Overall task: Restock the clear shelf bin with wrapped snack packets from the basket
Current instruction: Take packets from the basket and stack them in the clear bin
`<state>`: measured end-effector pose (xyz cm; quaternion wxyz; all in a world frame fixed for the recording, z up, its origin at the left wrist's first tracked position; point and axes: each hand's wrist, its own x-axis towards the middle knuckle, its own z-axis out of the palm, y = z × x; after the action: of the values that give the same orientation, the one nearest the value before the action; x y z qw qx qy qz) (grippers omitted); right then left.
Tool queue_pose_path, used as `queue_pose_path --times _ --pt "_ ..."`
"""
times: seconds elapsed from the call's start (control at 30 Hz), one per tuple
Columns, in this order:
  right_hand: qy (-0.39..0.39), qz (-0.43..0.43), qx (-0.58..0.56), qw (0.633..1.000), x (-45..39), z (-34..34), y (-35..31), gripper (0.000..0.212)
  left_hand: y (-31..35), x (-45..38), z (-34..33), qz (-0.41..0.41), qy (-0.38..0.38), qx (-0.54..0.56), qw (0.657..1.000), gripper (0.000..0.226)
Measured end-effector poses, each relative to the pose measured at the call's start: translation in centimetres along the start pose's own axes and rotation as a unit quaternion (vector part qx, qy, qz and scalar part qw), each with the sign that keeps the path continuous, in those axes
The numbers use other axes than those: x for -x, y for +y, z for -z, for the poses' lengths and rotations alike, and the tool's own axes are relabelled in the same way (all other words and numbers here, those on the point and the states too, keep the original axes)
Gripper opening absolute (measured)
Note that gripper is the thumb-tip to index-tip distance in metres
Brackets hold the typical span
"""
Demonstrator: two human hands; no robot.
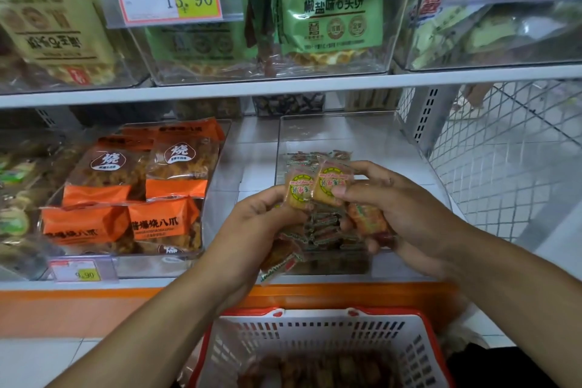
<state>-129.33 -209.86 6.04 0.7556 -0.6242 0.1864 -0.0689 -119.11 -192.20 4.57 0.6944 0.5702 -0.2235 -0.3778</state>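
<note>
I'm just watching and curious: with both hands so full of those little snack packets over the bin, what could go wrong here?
1. The left hand grips several snack packets at once, and one packet hangs low below it near the clear bin's front edge; it might slip out and miss the bin.
2. The right hand also holds a bunch, so releasing them together could leave them jumbled.

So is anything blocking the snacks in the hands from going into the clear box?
Nothing visible. Both the left hand and right hand hold snack packets right above the clear bin, whose top is open and only partly filled.
</note>
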Motion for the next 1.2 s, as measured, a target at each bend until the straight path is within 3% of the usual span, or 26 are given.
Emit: queue_pose_path --times 0.17,0.27,0.43,0.57,0.63,0.77,0.9,1.2 --pt "-0.010 0.017 0.041 0.999 0.2 -0.6 0.8 0.036 -0.5 0.0 -0.2 -0.011 -0.019 -0.043 0.999 0.037" --pt "-0.018 -0.006 0.031 0.999 0.4 -0.8 1.3 0.036 -0.6 0.1 -0.7 -0.013 0.002 -0.043 0.999 0.027" --pt "-0.070 -0.050 -0.082 0.993 0.3 -0.2 -0.1 0.047 -0.4 -0.1 -0.7 0.009 0.045 0.032 0.998 0.032" --pt "-0.051 0.009 -0.194 0.980 0.0 0.6 -0.7 0.051 -0.6 -0.2 -0.5 0.045 0.094 0.004 0.995 0.032" --pt "-0.043 0.043 -0.167 0.984 0.0 0.4 -0.1 0.044 -0.9 -0.3 -0.6 0.056 0.089 -0.008 0.994 0.027" --pt "-0.010 0.113 0.005 0.994 0.0 0.1 1.0 0.058 -1.2 -0.2 -0.8 0.067 0.080 -0.004 0.995 0.029" --pt "0.012 0.113 -0.002 0.994 0.1 0.5 1.1 0.064 -0.8 -0.1 -0.6 0.060 0.069 0.005 0.996 0.019" --pt "0.066 0.033 -0.059 0.996 0.0 0.3 0.5 0.054 -0.9 -0.1 -0.5 0.032 0.055 -0.026 0.998 0.019"
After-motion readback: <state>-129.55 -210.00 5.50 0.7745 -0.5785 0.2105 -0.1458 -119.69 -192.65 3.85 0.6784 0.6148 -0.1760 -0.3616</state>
